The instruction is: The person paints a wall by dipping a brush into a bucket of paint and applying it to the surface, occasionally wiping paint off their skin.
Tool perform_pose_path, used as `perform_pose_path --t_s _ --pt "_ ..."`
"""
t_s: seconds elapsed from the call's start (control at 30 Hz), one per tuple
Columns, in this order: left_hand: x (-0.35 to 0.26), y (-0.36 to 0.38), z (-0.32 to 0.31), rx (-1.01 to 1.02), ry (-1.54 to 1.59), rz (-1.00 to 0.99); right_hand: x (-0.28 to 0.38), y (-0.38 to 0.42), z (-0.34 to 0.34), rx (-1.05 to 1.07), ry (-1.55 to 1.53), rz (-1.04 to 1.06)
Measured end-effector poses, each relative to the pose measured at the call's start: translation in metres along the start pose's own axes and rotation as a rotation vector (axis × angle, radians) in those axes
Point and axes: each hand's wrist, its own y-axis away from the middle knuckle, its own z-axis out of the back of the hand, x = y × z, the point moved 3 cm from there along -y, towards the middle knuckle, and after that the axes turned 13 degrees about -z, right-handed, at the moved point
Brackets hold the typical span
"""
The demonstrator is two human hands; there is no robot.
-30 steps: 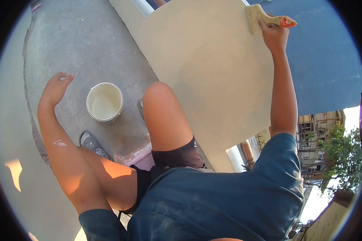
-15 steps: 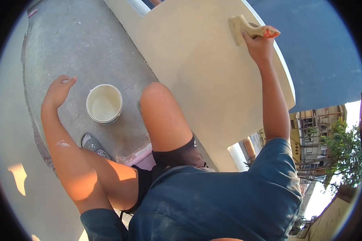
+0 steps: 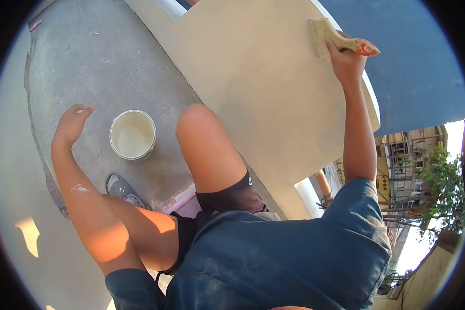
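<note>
My right hand (image 3: 347,63) is closed around the handle of a wide paintbrush (image 3: 346,41) with a red-tipped end. Its bristles rest against a cream-painted wall panel (image 3: 274,88), close to the panel's white edge. On the left, my left hand (image 3: 71,124) hangs loosely in the air with nothing visible in it, its fingers bent and the thumb apart. Beside that hand, to its right, a white bucket (image 3: 151,135) stands upright on the grey floor with pale liquid inside.
The concrete floor (image 3: 108,62) runs along the foot of the panel. A pale wall (image 3: 15,175) borders it at left. Near my knees lies a pink-painted ledge (image 3: 178,201). Beyond the panel's edge is a blue surface (image 3: 413,67), with a tree (image 3: 444,186) and buildings farther right.
My right hand and the brush have moved a little to the right and slightly down in view, toward the panel's white edge. My left hand has shifted only slightly.
</note>
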Motion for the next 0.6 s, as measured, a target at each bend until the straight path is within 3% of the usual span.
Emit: perform_pose_path --t_s 0.1,0.17,0.3,0.4,0.53,0.6 --pt "-0.003 -0.002 -0.002 0.028 -0.009 -0.022 -0.030 0.036 -0.069 0.185 0.217 0.057" --pt "-0.009 -0.004 -0.003 0.074 0.003 -0.034 -0.043 0.039 -0.071 0.223 0.395 0.042" --pt "-0.018 0.003 -0.004 0.030 -0.022 -0.023 -0.015 0.013 0.003 -0.008 0.142 -0.009" --pt "-0.021 0.002 -0.004 -0.002 -0.026 -0.028 0.010 0.026 -0.006 0.034 0.188 0.037" --pt "-0.026 -0.002 -0.010 0.044 0.002 -0.007 -0.013 0.057 -0.132 0.396 0.227 0.006" --pt "-0.025 -0.006 -0.016 0.041 -0.033 -0.014 -0.024 0.047 -0.186 0.477 0.379 0.027"
